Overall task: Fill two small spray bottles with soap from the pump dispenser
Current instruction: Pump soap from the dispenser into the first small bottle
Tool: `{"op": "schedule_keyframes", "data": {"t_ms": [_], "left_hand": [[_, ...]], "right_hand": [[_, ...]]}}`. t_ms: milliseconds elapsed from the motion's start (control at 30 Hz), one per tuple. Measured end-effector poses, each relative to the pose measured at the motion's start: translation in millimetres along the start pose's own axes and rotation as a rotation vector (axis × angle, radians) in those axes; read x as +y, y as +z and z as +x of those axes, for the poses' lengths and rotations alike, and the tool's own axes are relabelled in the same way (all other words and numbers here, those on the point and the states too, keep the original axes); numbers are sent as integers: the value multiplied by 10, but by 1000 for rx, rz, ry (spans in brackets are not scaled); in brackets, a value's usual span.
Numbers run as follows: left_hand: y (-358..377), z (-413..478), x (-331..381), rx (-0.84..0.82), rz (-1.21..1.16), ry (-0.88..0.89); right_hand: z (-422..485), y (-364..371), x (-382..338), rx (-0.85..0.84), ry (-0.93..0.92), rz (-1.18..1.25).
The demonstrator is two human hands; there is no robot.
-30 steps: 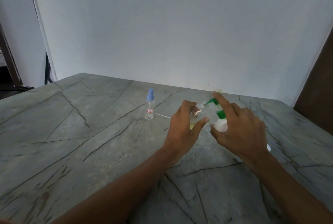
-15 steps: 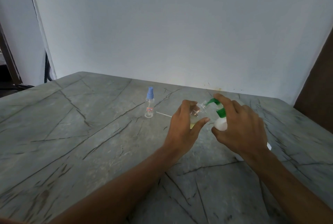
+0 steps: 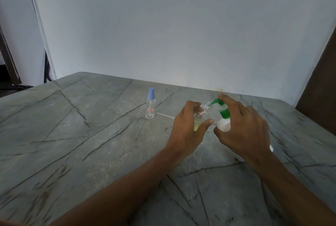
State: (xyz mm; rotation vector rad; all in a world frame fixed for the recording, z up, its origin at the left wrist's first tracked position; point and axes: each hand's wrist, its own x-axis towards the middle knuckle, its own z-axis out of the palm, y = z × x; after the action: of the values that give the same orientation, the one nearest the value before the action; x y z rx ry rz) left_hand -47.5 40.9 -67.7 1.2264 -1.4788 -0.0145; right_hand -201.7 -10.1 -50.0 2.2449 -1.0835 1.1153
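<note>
My left hand (image 3: 187, 131) grips a clear uncapped spray bottle (image 3: 203, 112), tilted with its neck toward the right; yellowish liquid shows at its bottom. My right hand (image 3: 243, 127) holds the white pump dispenser (image 3: 224, 125) with a green pump head (image 3: 221, 106), my index finger lying on top of the pump. The green nozzle meets the open neck of the tilted bottle. A second clear spray bottle (image 3: 150, 106) with a blue cap and a small label stands upright on the table, to the left of my hands.
A thin white tube (image 3: 165, 115), likely the loose sprayer's straw, lies on the grey veined stone table (image 3: 72, 135) between the standing bottle and my left hand. A white wall runs behind the table. A brown panel stands at the right edge.
My right index finger has come down lower on the green pump head. Both hands and the bottles stay in nearly the same place.
</note>
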Motion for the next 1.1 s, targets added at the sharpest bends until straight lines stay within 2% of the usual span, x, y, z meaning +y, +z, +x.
{"op": "schedule_keyframes", "data": {"t_ms": [300,833,1100], "left_hand": [[-30,47,-55,22,7,-5],[-7,-2,-71,6,48,97],[-11,17,-70,14,48,41]], "right_hand": [[6,6,-9,-1,-19,-60],[9,31,33,-20,-7,-21],[4,-3,-27,10,-13,-43]]}}
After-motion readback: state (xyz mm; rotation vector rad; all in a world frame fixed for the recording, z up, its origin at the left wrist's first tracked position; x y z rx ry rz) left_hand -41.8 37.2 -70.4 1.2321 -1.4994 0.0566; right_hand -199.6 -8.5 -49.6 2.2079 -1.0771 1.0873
